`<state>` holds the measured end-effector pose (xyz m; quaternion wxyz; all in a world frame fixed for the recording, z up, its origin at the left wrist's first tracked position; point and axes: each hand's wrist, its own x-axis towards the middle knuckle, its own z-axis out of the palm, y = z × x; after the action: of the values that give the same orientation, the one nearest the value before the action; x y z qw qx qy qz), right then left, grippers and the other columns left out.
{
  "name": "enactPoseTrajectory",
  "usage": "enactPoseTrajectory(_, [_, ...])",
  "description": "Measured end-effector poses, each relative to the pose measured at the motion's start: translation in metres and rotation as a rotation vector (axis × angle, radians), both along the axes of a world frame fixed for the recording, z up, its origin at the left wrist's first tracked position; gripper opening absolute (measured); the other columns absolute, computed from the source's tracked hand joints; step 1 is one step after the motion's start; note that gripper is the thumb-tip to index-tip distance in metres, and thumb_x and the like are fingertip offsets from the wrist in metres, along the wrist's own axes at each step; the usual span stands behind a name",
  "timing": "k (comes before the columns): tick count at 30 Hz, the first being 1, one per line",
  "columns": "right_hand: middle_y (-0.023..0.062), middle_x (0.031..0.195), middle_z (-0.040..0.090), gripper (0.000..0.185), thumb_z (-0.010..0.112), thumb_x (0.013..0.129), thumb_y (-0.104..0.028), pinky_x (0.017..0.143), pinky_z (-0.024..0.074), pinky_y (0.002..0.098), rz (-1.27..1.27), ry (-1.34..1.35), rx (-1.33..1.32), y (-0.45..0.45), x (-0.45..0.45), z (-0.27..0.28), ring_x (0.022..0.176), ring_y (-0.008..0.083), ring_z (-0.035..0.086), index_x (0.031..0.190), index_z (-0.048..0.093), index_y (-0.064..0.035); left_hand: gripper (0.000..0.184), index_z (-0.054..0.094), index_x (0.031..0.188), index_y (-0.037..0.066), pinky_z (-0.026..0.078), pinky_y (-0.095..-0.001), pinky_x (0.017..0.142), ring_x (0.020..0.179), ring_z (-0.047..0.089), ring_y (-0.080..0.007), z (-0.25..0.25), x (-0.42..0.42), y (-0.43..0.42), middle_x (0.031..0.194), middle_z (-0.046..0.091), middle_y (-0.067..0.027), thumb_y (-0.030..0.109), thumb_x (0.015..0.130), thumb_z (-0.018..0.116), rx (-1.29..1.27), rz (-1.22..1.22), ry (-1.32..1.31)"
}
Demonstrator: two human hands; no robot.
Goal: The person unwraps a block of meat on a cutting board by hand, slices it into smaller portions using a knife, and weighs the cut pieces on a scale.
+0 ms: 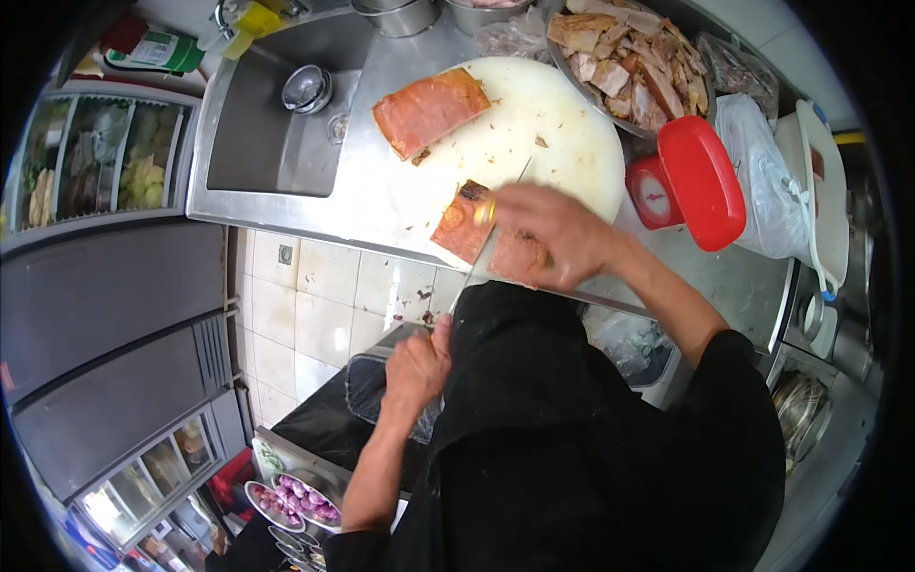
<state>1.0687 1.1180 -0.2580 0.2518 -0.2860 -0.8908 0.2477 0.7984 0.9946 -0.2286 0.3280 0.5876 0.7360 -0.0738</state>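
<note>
My left hand [416,367] is closed around the handle of a long knife [479,254] near the board's front edge. The blade runs up between two pieces of roast pork, a left piece [459,232] and a right piece [513,260]. Blurred by motion, my right hand [553,234] is curled over the right piece, its fingers reaching across the blade toward the left one. Something yellow shows at those fingertips. A larger slab of roast pork [431,112] lies farther back on the round white cutting board [572,172].
A metal bowl of chopped meat [634,71] stands behind the board. Right of it are a red scale [653,195] and a plastic bag [758,181]. A sink [276,143] lies left. Bowls of shallots [303,498] are at lower left.
</note>
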Motion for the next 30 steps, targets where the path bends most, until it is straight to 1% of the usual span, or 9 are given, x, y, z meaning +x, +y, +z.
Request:
enactPoseTrajectory(4, [0.0141, 0.115, 0.058, 0.072, 0.075, 0.053, -0.016, 0.095, 0.0421, 0.0407, 0.007, -0.273, -0.027, -0.021, -0.006, -0.009, 0.116, 0.0315, 0.052, 0.122, 0.058, -0.0066, 0.064, 0.066, 0.08, -0.006, 0.051, -0.0587, 0.077, 0.081, 0.064, -0.0543, -0.028, -0.01, 0.04, 0.079, 0.064, -0.0372, 0.05, 0.101, 0.043, 0.195, -0.044, 0.072])
enactPoseTrajectory(7, [0.0113, 0.107, 0.06, 0.07, 0.077, 0.051, -0.014, 0.096, 0.041, 0.0409, -0.293, -0.571, -0.041, -0.032, -0.018, 0.002, 0.112, 0.0291, 0.053, 0.118, 0.058, -0.0059, 0.068, 0.067, 0.083, -0.008, 0.05, -0.0581, 0.08, 0.084, 0.063, -0.0544, -0.036, -0.014, 0.061, 0.081, 0.064, -0.0378, 0.051, 0.102, 0.04, 0.243, -0.035, 0.086])
enactPoseTrajectory(10, [0.0125, 0.103, 0.061, 0.059, 0.079, 0.058, -0.014, 0.093, 0.0434, 0.0425, -0.37, -0.536, 0.038, -0.031, -0.009, -0.013, 0.111, 0.0306, 0.056, 0.111, 0.059, -0.0019, 0.074, 0.067, 0.082, -0.01, 0.049, -0.0577, 0.081, 0.087, 0.063, -0.0545, -0.045, -0.014, 0.065, 0.082, 0.063, -0.038, 0.055, 0.102, 0.036, 0.258, -0.047, 0.034])
enactPoseTrajectory(15, [0.012, 0.1, 0.062, 0.053, 0.078, 0.056, -0.014, 0.077, 0.0521, 0.0459, -0.429, -0.435, -0.213, -0.026, 0.003, -0.012, 0.101, 0.0326, 0.061, 0.105, 0.06, -0.0024, 0.079, 0.063, 0.076, -0.012, 0.046, -0.0561, 0.075, 0.083, 0.06, -0.0559, -0.048, -0.012, 0.057, 0.08, 0.06, -0.0396, 0.058, 0.102, 0.036, 0.217, -0.036, -0.066])
enactPoseTrajectory(17, [0.0101, 0.099, 0.063, 0.05, 0.077, 0.057, -0.012, 0.078, 0.0526, 0.0459, -0.556, -0.387, -0.231, -0.031, 0.017, 0.009, 0.1, 0.033, 0.062, 0.104, 0.061, -0.0066, 0.079, 0.06, 0.074, -0.011, 0.046, -0.0522, 0.071, 0.07, 0.06, -0.0473, -0.048, -0.013, 0.047, 0.072, 0.061, -0.0331, 0.059, 0.102, 0.037, 0.243, 0.023, -0.138])
enactPoseTrajectory(19, [0.0069, 0.1, 0.064, 0.047, 0.077, 0.06, -0.015, 0.082, 0.0534, 0.0446, -0.659, -0.305, -0.22, -0.036, 0.045, 0.054, 0.098, 0.0317, 0.062, 0.105, 0.065, -0.0226, 0.078, 0.058, 0.072, -0.01, 0.045, -0.0472, 0.066, 0.064, 0.055, -0.0357, -0.049, -0.02, 0.037, 0.066, 0.058, -0.0244, 0.06, 0.101, 0.037, 0.212, 0.1, -0.238])
enactPoseTrajectory(22, [0.0068, 0.104, 0.067, 0.046, 0.081, 0.064, -0.024, 0.08, 0.0548, 0.044, -1.067, -0.126, 0.079, -0.044, 0.094, 0.083, 0.095, 0.0316, 0.066, 0.108, 0.068, -0.0229, 0.076, 0.055, 0.069, -0.006, 0.041, -0.04, 0.059, 0.059, 0.046, -0.0217, -0.049, -0.032, 0.018, 0.06, 0.05, -0.0127, 0.061, 0.101, 0.038, 0.209, 0.163, -0.345])
enactPoseTrajectory(26, [0.019, 0.11, 0.069, 0.078, 0.08, 0.052, -0.02, 0.09, 0.0524, 0.0448, -1.356, -0.347, -0.147, -0.023, 0.158, 0.081, 0.105, 0.0373, 0.064, 0.125, 0.057, -0.0018, 0.071, 0.051, 0.068, -0.001, 0.034, -0.0338, 0.051, 0.055, 0.037, -0.0131, -0.037, -0.038, -0.003, 0.057, 0.04, -0.003, 0.06, 0.102, 0.04, 0.216, 0.227, -0.449])
enactPoseTrajectory(30, [0.019, 0.11, 0.069, 0.079, 0.079, 0.05, -0.019, 0.089, 0.0528, 0.0448, -1.428, -0.381, -0.231, -0.024, 0.17, 0.062, 0.105, 0.0365, 0.065, 0.125, 0.058, -0.0031, 0.07, 0.05, 0.067, 0.0, 0.031, -0.0322, 0.048, 0.053, 0.036, -0.0118, -0.043, -0.051, -0.019, 0.057, 0.039, -0.0015, 0.06, 0.102, 0.04, 0.214, 0.284, -0.509])
